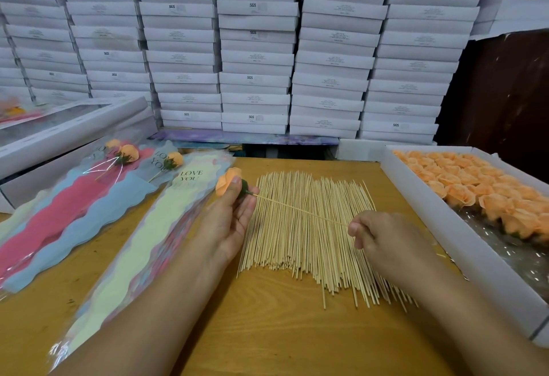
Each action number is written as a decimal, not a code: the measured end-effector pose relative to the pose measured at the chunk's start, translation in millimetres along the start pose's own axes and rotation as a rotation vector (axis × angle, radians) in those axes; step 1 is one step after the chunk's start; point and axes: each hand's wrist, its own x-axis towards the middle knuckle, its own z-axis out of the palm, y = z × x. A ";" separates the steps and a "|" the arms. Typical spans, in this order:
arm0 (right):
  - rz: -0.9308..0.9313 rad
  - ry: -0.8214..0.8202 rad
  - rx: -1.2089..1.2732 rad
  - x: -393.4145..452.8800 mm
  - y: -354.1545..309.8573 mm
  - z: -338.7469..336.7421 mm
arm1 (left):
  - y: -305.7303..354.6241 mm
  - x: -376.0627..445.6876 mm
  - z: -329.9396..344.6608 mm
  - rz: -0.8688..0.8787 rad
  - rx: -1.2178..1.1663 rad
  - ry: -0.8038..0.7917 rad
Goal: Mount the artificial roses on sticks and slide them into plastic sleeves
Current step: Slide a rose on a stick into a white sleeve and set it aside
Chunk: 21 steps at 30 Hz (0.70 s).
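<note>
Hands [228,215] [383,236] pinch peach rose [227,181] — thin wooden stick [300,208].

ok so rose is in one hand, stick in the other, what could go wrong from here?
1. The stick is thin and the right hand pinches only its far end; pushing it into the rose could bow or snap it.
2. The left hand grips the rose head; squeezing may crush petals.
3. Both hands work over the loose stick pile; a forearm could scatter it.
</note>
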 end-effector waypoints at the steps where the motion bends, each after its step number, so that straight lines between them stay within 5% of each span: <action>1: 0.006 -0.004 0.019 0.0 0.1 -0.2 | -0.3 0.0 -0.3 -0.002 -0.002 0.000; 12: -0.013 -0.249 0.213 -1.2 1.4 -16.8 | -3.4 -2.6 2.2 -0.001 0.030 -0.021; 21: 0.119 -0.702 0.691 -11.3 -8.4 -25.9 | -6.3 -3.6 4.4 -0.003 0.114 -0.085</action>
